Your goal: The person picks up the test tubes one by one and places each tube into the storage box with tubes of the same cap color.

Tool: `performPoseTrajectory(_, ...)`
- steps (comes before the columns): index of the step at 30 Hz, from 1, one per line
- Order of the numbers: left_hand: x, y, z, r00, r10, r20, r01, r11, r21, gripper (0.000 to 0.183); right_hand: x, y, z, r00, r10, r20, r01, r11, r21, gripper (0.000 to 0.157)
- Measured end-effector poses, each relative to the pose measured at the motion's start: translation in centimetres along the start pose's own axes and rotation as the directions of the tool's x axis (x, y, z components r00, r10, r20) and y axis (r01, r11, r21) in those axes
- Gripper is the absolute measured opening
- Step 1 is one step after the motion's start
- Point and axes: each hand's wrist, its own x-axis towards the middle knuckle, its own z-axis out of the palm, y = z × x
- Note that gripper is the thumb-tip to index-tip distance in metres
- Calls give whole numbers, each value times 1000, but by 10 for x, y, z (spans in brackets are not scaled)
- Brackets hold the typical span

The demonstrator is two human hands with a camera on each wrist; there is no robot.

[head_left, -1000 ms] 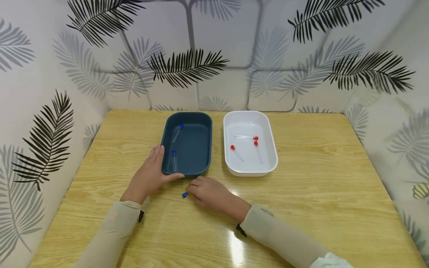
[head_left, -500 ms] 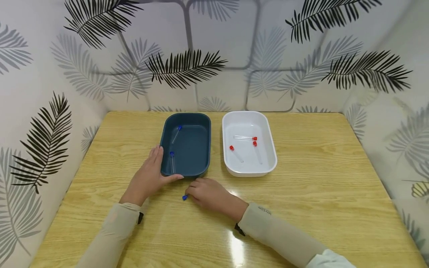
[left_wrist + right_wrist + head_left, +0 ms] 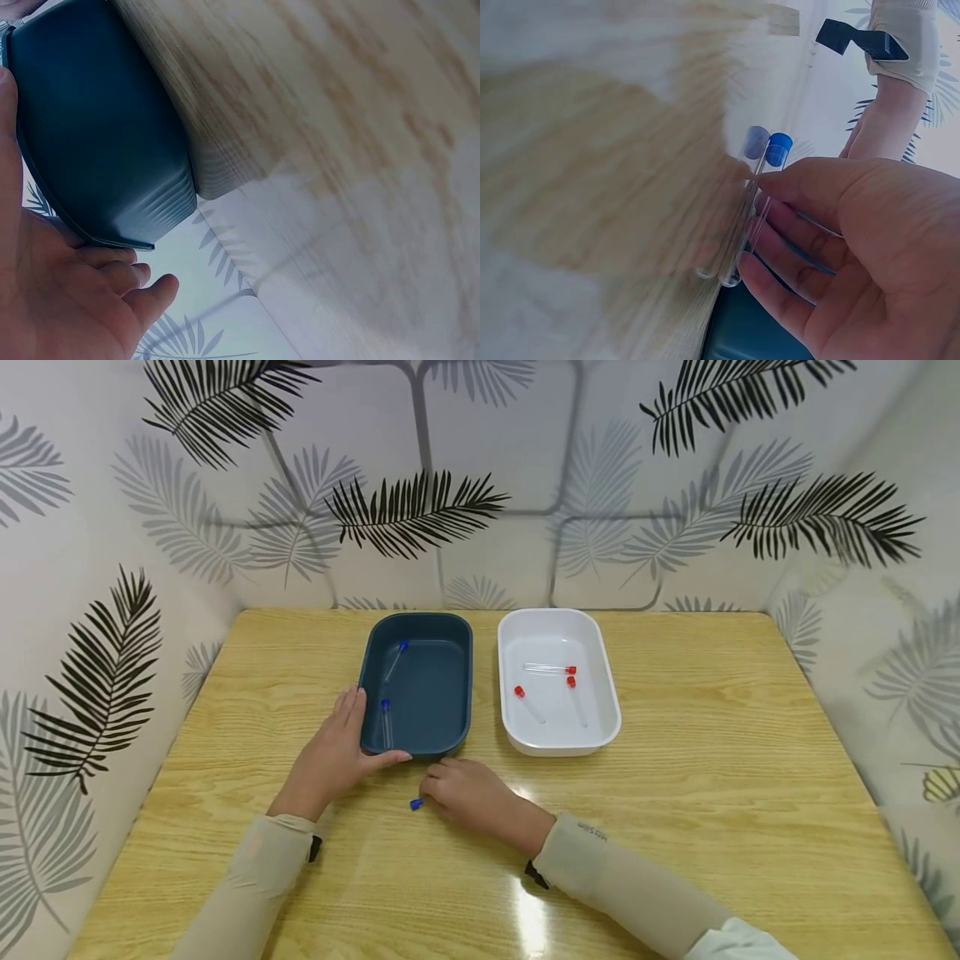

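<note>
My right hand [image 3: 468, 793] pinches a clear test tube with a blue cap [image 3: 416, 804] between thumb and fingers, just in front of the dark blue tray [image 3: 471, 693]. In the right wrist view the tube [image 3: 742, 225] lies along the table surface, which mirrors it. My left hand [image 3: 330, 756] rests against the tray's near left corner, fingers along its left side and thumb along the front rim. The left wrist view shows those fingers touching the tray's outer wall [image 3: 97, 127]. Two blue-capped tubes [image 3: 387, 727] lie inside the dark tray.
To the right of the dark tray stands a white tray [image 3: 558, 750], a narrow gap apart. Three red-capped tubes [image 3: 547, 669] lie in it. Both trays are on a wooden table [image 3: 712, 760], with leaf-patterned wall covering [image 3: 480, 560] behind it.
The right hand and the blue-capped tube have shifted very slightly toward the person and to the right. The left hand keeps its place on the tray, and the trays have not moved.
</note>
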Motion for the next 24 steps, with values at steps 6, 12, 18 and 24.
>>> performPoseTrajectory(6,0,1,0,1000,-1,-3,1,1000,0,122,2,-2,0,998,51,20,-51,999,4,11)
performPoseTrajectory(12,0,1,1,1000,1,1,-1,1000,9,122,6,-5,0,994,92,54,-91,996,-10,10)
performPoseTrajectory(18,1,1,0,1000,-3,4,3,1000,6,122,9,-7,1,990,109,90,-106,994,-35,9)
performPoseTrajectory(24,1,0,1,1000,-2,8,2,1000,0,122,7,-7,-1,988,130,89,-131,991,5,7)
